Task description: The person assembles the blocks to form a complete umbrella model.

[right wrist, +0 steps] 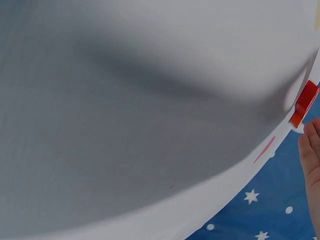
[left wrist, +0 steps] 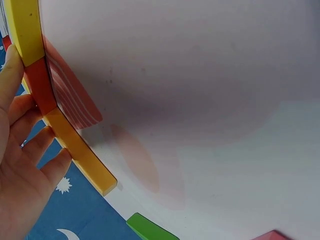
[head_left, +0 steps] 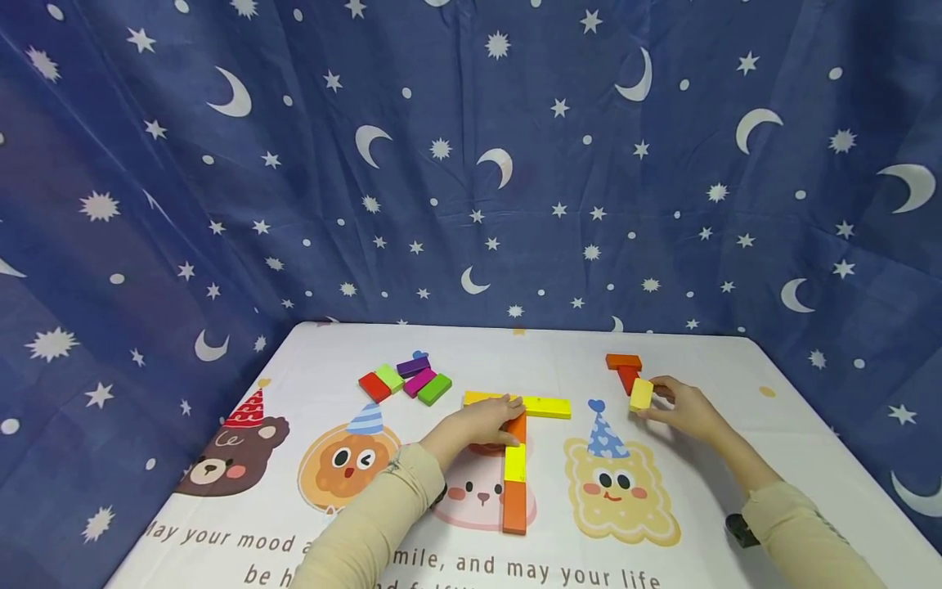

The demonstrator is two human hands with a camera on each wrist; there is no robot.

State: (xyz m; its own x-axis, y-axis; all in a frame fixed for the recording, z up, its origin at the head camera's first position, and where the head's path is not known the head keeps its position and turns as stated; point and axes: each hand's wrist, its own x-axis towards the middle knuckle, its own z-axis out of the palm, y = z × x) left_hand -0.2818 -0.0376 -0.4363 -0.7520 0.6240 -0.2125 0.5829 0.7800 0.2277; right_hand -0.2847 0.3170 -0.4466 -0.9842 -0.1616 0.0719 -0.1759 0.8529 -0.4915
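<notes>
A T-shaped row of wooden blocks lies mid-table. Its crossbar has an amber block [left wrist: 80,152] on the left and a yellow block [head_left: 548,407] on the right. Down the stem run an orange block [head_left: 518,427], a yellow block [head_left: 515,464] and a lower orange block [head_left: 515,509]. My left hand [head_left: 486,421] rests over the junction, fingertips touching the blocks' edges and partly covering them. Farther right, my right hand [head_left: 684,406] pinches a light yellow block [head_left: 641,395] between thumb and fingers. Beside it lie a red block [head_left: 629,379] and another orange block [head_left: 624,361].
At the back left sits a loose group: a red block [head_left: 374,387], a lime block [head_left: 389,377], a purple block [head_left: 413,366], a magenta block [head_left: 419,382] and a green block [head_left: 435,388]. The printed white tablecloth [head_left: 559,360] meets a starry blue curtain [head_left: 471,164] behind.
</notes>
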